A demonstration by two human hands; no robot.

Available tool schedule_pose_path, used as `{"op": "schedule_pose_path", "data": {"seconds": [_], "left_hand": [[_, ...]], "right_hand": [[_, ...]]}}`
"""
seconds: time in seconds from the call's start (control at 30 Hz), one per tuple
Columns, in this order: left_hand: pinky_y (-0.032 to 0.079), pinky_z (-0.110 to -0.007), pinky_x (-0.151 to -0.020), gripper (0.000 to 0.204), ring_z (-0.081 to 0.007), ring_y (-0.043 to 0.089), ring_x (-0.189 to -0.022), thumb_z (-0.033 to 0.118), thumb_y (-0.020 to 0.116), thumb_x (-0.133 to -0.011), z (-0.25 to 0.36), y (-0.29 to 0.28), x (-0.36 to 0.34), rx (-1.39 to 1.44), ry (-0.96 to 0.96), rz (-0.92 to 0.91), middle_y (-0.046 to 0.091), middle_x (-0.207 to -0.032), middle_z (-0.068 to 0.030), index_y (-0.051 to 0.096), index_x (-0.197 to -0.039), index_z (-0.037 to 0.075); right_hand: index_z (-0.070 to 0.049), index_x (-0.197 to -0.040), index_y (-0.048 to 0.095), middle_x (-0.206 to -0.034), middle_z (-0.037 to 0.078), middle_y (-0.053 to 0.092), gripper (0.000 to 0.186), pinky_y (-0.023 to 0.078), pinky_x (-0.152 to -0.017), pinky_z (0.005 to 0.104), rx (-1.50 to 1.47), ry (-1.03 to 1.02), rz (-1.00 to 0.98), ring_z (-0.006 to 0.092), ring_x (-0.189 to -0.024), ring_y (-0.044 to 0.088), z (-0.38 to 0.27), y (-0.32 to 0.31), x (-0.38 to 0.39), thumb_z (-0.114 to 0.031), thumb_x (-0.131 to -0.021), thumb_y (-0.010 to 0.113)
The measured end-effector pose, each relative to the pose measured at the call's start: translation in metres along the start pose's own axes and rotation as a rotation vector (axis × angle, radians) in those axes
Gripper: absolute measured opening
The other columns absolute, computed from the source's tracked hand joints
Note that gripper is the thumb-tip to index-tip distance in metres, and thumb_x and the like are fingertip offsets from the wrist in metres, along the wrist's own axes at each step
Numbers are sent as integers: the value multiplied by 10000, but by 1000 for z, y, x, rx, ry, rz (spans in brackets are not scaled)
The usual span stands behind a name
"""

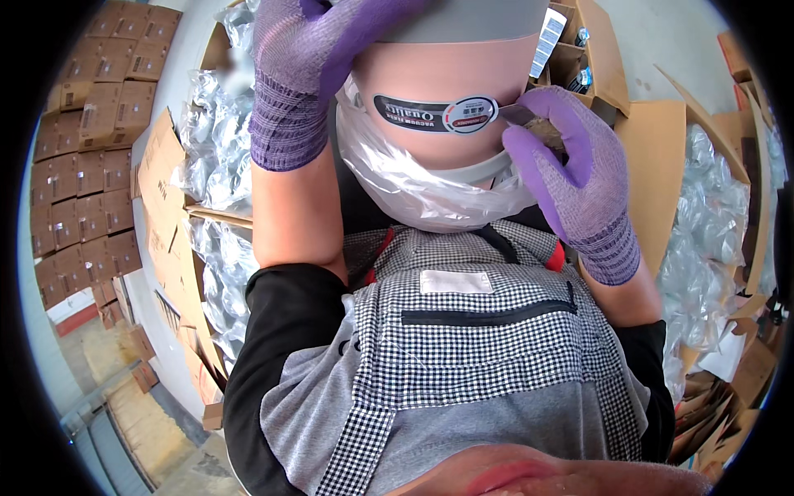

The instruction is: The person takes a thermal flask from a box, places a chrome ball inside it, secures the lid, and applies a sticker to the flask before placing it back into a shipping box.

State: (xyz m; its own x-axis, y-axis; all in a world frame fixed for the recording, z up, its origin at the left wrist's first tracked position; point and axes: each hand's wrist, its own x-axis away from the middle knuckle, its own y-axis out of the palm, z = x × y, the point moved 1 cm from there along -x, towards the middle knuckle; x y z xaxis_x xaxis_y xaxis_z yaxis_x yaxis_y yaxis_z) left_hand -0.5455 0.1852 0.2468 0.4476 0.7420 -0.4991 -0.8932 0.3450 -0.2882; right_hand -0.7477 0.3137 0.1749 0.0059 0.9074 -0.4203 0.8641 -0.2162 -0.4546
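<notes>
A large pink vacuum flask (455,70) with a grey upper part (463,18) stands in front of my body. A crumpled clear plastic bag (405,186) is gathered down around its lower part. A dark oval-ended label (434,114) sits on its pink side. My left hand (310,41), in a purple glove, grips the flask's grey upper part at the left; its fingertips run out of the picture. Beside the label's right end, my right hand (571,149), also gloved, has thumb and forefinger curled at a thin greyish piece (516,114), too small to name.
Open cartons with bagged clear plastic (219,140) line the left, and another carton of plastic (699,240) stands at the right. A divided box (600,50) is behind my right hand. Brown cartons (107,107) are stacked far left. Folded cardboard (703,413) lies lower right.
</notes>
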Motion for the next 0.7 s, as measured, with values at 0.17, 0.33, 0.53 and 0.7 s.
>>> {"op": "schedule_pose_path", "data": {"seconds": [0.17,0.33,0.53,0.7], "left_hand": [[527,-330,-803,378,-228,680,-848,291,724,-766,-7,3,-5,-30,46,-6,745,-909,-165,755,-883,-66],[533,-336,-818,340,-232,684,-865,250,725,-761,-11,-2,-2,47,-38,-20,742,-908,-171,751,-877,-69],[532,-324,-820,261,-211,679,-858,183,732,-794,3,4,1,-70,22,18,740,-925,-158,750,-885,-61],[477,-393,-990,585,-298,669,-1045,493,593,-850,-5,-8,5,-212,84,-63,726,-1094,-205,750,-957,-61]], "right_hand": [[-50,-817,715,-664,54,642,279,487,-541,304,52,61,-20,174,-566,630,-8,6,-19,-307,-870,811],[-50,-733,700,-600,38,563,269,404,-487,304,24,-323,-57,154,-503,529,-16,7,-20,-252,-839,843],[-15,-873,661,-742,32,591,186,419,-627,270,-693,-146,-72,122,-687,542,24,-53,-32,-184,-949,642],[-55,-847,696,-683,-49,491,301,354,-560,237,-244,463,-46,54,-608,440,203,-117,-74,-324,-981,681]]}}
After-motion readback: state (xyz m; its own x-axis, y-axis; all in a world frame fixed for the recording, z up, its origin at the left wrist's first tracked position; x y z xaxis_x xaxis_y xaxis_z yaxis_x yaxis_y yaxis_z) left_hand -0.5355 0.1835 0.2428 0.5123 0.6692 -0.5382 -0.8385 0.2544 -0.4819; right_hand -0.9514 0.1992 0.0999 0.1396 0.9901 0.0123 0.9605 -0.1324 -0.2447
